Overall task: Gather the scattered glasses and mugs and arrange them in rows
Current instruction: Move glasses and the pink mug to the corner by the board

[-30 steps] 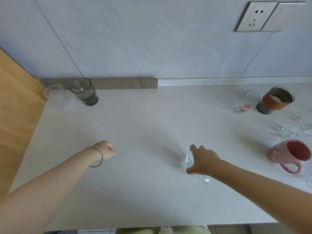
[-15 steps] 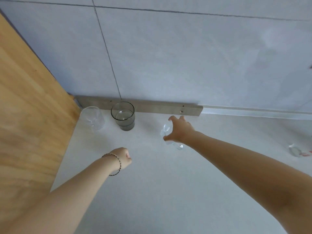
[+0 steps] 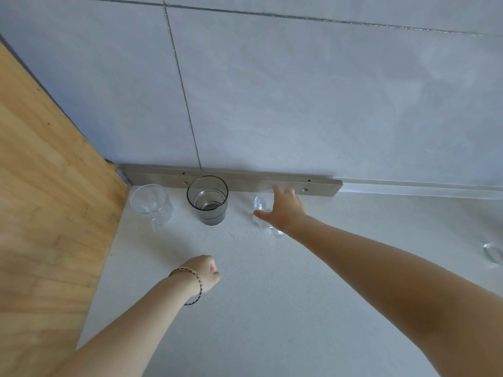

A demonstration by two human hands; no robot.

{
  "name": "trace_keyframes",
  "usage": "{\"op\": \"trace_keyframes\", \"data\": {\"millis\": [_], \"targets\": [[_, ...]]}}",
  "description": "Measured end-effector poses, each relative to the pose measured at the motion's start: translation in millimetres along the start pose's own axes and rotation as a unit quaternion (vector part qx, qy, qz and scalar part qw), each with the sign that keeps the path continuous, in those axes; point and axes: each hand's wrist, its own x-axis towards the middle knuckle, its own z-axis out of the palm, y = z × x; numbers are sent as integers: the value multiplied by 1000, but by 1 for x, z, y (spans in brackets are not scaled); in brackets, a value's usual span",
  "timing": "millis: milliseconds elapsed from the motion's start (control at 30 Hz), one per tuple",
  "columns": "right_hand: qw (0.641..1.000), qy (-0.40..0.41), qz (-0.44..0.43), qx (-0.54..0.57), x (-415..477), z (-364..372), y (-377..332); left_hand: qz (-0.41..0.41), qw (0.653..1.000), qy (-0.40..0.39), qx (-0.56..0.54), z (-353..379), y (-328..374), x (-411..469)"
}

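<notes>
Far left is a wooden panel running along the edge of the white counter, well left of both hands. Up past the left hand, near the back wall, sits a clear glass mug with its handle pointing toward the camera, and just to its right a smoky grey glass, both upright in a line along the metal strip at the base of the wall. The left hand is curled into a loose fist with nothing in it, low over the counter, a thin bracelet on the wrist. The right hand is stretched out further back, thumb and fingers wrapped around a small clear glass, right of the grey one and a little apart from it. Can't tell if its base is touching the counter. Way off beyond the right arm, at the frame edge, there's another bit of clear glassware, too cut off to make out.
</notes>
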Motion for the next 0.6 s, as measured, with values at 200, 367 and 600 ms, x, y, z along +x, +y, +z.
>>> {"op": "trace_keyframes", "data": {"millis": [200,367,600], "targets": [[996,-85,10,-34,-64,-5,66,20,1000,-3,21,9,41,-20],[984,-155,72,-55,-132,-23,167,65,995,-7,74,24,114,-40],[983,-103,150,-23,-210,-70,341,128,981,-7,147,88,259,-64]]}}
